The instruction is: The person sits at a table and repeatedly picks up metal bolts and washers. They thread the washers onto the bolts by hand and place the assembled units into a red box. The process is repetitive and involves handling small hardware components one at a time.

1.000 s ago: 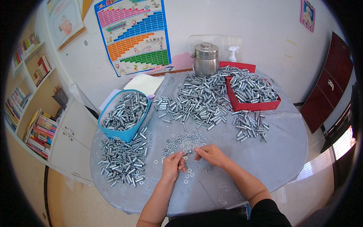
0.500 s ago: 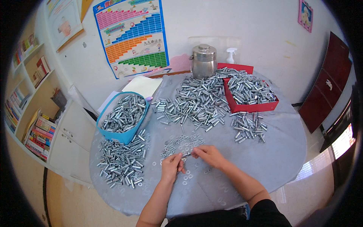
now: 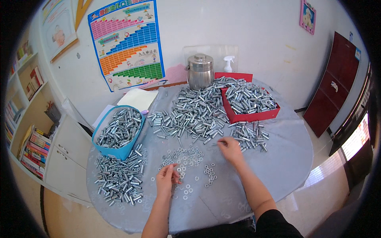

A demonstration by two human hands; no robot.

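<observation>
The left hand (image 3: 167,180) pinches a small washer (image 3: 177,181) among the scattered washers (image 3: 186,156); whether it is gripped is unclear. The right hand (image 3: 230,147), fingers loosely curled, reaches a bolt (image 3: 217,143) near the big pile of bolts (image 3: 198,113). Pinching one piece at a time seems best: everything is small, shiny, slippery steel on grey cloth (image 3: 278,166).

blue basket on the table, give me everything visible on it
The blue basket is an open-topped soft-looking tub, rounded-rectangular, with a lighter blue rim. It sits upright at the round table's left edge and is filled with short silvery metal cylinders. A loose pile of the same parts lies against its near side. Neither the left hand nor the right hand touches it.
</observation>
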